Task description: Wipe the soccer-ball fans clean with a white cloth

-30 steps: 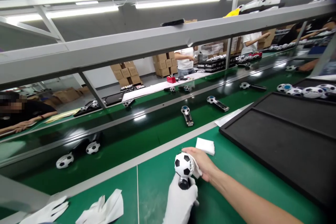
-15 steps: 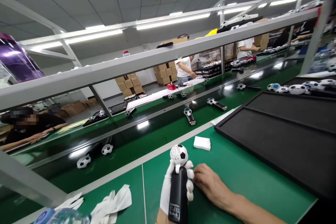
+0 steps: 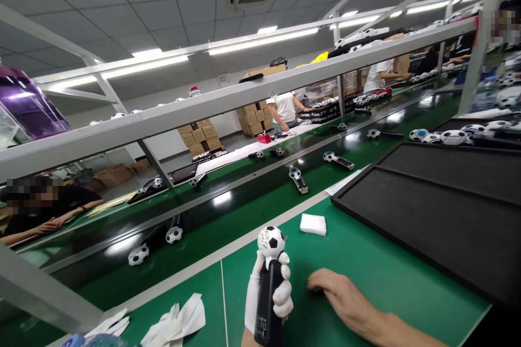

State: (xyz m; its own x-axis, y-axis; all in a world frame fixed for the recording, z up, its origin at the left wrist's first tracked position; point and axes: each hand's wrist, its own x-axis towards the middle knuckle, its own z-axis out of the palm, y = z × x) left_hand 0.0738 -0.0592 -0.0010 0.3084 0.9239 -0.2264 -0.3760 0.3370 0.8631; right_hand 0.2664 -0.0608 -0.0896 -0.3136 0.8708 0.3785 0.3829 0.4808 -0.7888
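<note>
My left hand (image 3: pixel 280 293), in a white glove or finger covers, is closed round the black handle of a handheld fan (image 3: pixel 266 303). The fan stands nearly upright, its white-and-black soccer-ball head above my fingers, with a grille on the ball's left side and small print low on the handle. To its right, my bare right hand (image 3: pixel 340 293) rests over the green tabletop (image 3: pixel 391 271). Its fingers are curled in and nothing shows in them; their tips are partly hidden. It is apart from the fan. A folded white pad (image 3: pixel 313 224) lies beyond both hands.
A black tray (image 3: pixel 423 200) takes up the right side. Behind the bench edge runs a green conveyor belt (image 3: pixel 244 217) carrying several similar fans (image 3: pixel 298 180). White gloves (image 3: pixel 175 322) and a bottle lie at lower left. Other people sit and stand across the line.
My right hand has drawn away to the right from the fan and my left hand. The fan in my left hand has shifted slightly left and tilted a little.
</note>
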